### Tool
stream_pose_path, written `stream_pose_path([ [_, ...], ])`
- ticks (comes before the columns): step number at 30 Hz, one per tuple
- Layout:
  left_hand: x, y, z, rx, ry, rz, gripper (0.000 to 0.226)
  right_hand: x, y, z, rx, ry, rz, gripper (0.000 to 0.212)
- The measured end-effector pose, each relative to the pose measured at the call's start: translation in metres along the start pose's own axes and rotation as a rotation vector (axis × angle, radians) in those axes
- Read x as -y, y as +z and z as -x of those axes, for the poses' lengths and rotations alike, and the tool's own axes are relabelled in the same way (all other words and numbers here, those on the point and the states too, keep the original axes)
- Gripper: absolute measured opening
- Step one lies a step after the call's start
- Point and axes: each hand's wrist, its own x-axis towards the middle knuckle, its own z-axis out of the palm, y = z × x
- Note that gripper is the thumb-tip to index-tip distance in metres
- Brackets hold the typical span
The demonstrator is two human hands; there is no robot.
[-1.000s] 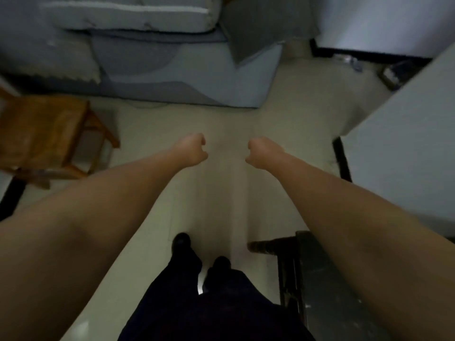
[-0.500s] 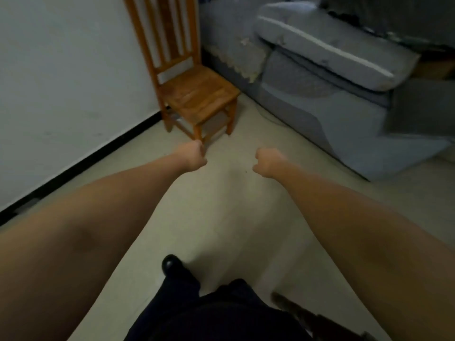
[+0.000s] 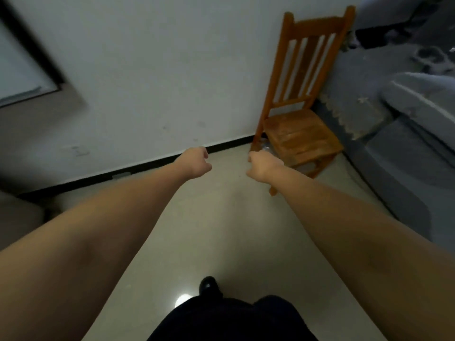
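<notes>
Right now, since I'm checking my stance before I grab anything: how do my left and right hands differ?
The left hand shows against the black skirting board and wall, clear of furniture; the right hand overlaps the wooden chair at its seat's near corner. The left hand sits slightly higher in view than the right hand. Both are curled into fists, hold nothing, and reach forward.

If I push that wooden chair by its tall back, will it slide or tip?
The chair looks like solid wood, so it is probably stiff. With a tall back over a small seat, a high push may tip it. On the glossy floor, a low push would likely slide it.
</notes>
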Motion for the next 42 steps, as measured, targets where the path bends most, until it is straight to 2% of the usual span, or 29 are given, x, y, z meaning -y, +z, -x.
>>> stream_pose_path([
  [8,0.09,-0.042,-0.017,-0.1,-0.245,0.126,0.038,0.101,-0.008,-0.074,0.035,-0.268,0.134,0.039],
  [17,0.137,-0.079,-0.077,-0.23,-0.485,0.258,0.038,0.171,-0.051,-0.184,0.091,-0.536,0.3,0.041],
  [24,0.172,-0.118,-0.105,-0.399,-0.676,0.414,0.037,0.261,-0.078,-0.248,0.138,-0.772,0.432,0.044],
  [34,0.281,-0.137,-0.029,-0.514,-1.01,0.516,0.042,0.43,-0.028,-0.234,0.178,-1.15,0.533,0.042],
  [37,0.327,-0.145,-0.001,-0.53,-1.056,0.515,0.038,0.483,-0.01,-0.215,0.186,-1.214,0.534,0.041],
  [42,0.398,-0.185,0.043,-0.552,-1.036,0.475,0.035,0.574,0.003,-0.19,0.182,-1.232,0.525,0.042],
])
